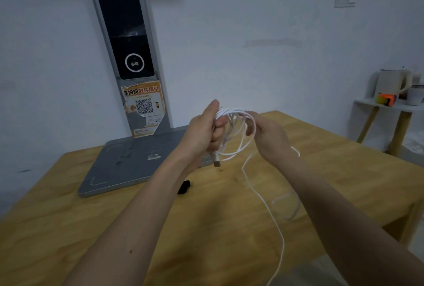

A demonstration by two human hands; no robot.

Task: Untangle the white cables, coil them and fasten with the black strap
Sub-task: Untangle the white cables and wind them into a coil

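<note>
Broadly, a wooden table (114, 228) fills the lower view, and on its far left part stands a grey scanner stand (128, 161) whose upright column carries a dark screen and an orange QR sticker (144, 108). Off to the right, by the wall, a small white side table (387, 106) holds a pale kettle (392, 83).

Both forearms reach forward above the table. The left hand (204, 134) has a tight grip: its fingers are curled into a fist round the gathered loops of the white cables (236, 134), thumb pointing up, with a plug end hanging just below the fist. The right hand (268, 134) meets the same coil from the other side, its fingers hooked round the strands in a narrower, looser hold. The coil hangs in the air between the two hands. One loose length drops from it, trails over the table towards the near edge, and another faint loop lies on the wood at right.

The black strap (184, 187) lies on the table below the left wrist, untouched.
</note>
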